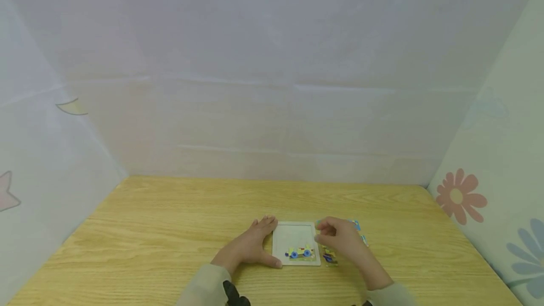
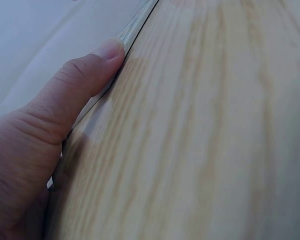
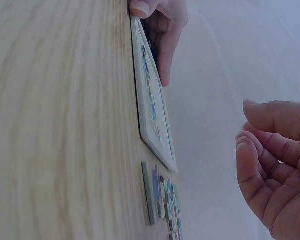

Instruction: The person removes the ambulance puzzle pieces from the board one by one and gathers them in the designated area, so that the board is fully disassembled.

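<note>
A white puzzle tray (image 1: pixel 293 230) lies on the table, with a few joined jigsaw pieces (image 1: pixel 301 253) showing a vehicle with blue wheels along its near side. My left hand (image 1: pixel 257 244) spans the tray's left side, fingers by the far corner and thumb (image 2: pixel 90 75) against the near corner. Over the tray's right edge hovers my right hand (image 1: pixel 340 240). In the right wrist view its fingers (image 3: pixel 247 165) are loosely bent, apart from the thumb (image 3: pixel 270 117), with nothing visible between them. Loose puzzle pieces (image 1: pixel 329 256) lie beneath and beside this hand, partly hidden by it.
The wood-grain table (image 1: pixel 170 230) meets a pale cloth backdrop (image 1: pixel 272 122) at the back. Cloth walls stand on both sides, the right one with printed flowers (image 1: pixel 456 197). More loose pieces (image 1: pixel 356 224) lie right of the tray.
</note>
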Tool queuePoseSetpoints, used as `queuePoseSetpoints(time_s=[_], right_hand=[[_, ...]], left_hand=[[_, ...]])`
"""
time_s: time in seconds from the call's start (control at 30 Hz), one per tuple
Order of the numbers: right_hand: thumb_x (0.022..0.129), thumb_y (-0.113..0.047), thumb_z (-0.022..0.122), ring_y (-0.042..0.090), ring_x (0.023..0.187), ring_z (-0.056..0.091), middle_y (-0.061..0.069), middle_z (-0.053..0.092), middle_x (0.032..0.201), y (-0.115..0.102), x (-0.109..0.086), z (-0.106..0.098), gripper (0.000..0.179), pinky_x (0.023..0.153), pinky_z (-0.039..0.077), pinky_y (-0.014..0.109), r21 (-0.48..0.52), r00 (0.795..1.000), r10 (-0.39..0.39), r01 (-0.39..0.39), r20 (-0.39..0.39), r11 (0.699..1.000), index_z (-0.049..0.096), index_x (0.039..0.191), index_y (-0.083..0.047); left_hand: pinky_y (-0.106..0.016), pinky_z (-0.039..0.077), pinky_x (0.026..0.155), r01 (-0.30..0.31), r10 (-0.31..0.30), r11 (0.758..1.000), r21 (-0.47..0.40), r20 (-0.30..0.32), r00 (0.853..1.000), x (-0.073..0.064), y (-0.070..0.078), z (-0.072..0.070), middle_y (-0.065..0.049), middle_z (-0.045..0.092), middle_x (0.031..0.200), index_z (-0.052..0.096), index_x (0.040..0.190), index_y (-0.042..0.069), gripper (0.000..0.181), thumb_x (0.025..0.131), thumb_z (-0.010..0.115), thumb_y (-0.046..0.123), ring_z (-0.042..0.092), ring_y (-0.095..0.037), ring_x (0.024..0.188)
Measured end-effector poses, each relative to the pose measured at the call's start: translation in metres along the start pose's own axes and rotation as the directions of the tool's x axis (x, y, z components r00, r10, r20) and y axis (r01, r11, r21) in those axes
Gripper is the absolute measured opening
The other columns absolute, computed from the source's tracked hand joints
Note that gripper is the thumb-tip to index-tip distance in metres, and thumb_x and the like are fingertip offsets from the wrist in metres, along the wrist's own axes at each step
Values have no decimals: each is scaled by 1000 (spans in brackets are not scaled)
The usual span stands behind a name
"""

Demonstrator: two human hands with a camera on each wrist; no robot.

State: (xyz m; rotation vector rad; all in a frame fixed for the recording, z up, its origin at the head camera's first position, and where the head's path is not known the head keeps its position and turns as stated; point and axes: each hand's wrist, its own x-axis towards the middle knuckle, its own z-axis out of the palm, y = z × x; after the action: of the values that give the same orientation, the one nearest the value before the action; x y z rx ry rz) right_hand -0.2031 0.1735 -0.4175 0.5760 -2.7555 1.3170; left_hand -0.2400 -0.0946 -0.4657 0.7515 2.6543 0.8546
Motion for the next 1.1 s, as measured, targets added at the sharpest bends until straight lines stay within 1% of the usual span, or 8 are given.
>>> queuePoseSetpoints(time_s=[0.2,0.4,0.7,0.87,0.93,1.1], right_hand=[[81,-16,70,7,72,54,-1,60,81,-5,5,11,23,61,49,17,18,1000,11,-11,1,1000,65,97,0],[80,-15,71,10,75,54,-2,61,84,-10,9,21,22,64,48,18,17,999,-1,1,35,1000,66,97,-1],[80,-12,71,14,81,54,6,64,91,-12,16,33,19,69,47,23,17,988,-3,0,156,1000,66,96,-3],[76,-10,73,16,83,54,4,64,90,-16,18,37,20,71,47,26,-10,981,2,0,193,1000,67,94,-4],[75,-10,74,17,84,55,3,64,91,-17,18,39,21,72,48,29,-36,977,10,-2,214,999,67,94,-4],[72,-6,72,17,85,55,3,63,92,-20,19,43,26,76,50,38,-89,961,40,-16,273,996,67,97,-4]], left_hand=[[-56,15,112,6,-6,1000,-13,2,1000,-1,2,0,-9,18,154,26,147,9,113,60,76,61,10,-35,141],[-55,15,112,17,-17,1000,-7,-7,1000,-1,2,0,-9,18,154,26,147,10,113,60,76,61,10,-35,142],[-53,14,113,6,-6,1000,-6,-7,1000,1,-1,1,-7,18,154,26,147,10,114,59,75,64,9,-31,142],[-53,14,113,-9,9,1000,-4,-7,1000,1,-2,1,-7,19,154,26,147,9,115,59,75,64,10,-30,142],[-54,14,113,-16,16,1000,-4,-7,1000,1,-2,1,-8,19,154,26,147,8,114,60,74,64,10,-30,142],[-54,14,113,-26,26,1000,-2,-6,1000,0,-2,1,-8,19,154,25,147,7,113,61,74,63,10,-31,142]])
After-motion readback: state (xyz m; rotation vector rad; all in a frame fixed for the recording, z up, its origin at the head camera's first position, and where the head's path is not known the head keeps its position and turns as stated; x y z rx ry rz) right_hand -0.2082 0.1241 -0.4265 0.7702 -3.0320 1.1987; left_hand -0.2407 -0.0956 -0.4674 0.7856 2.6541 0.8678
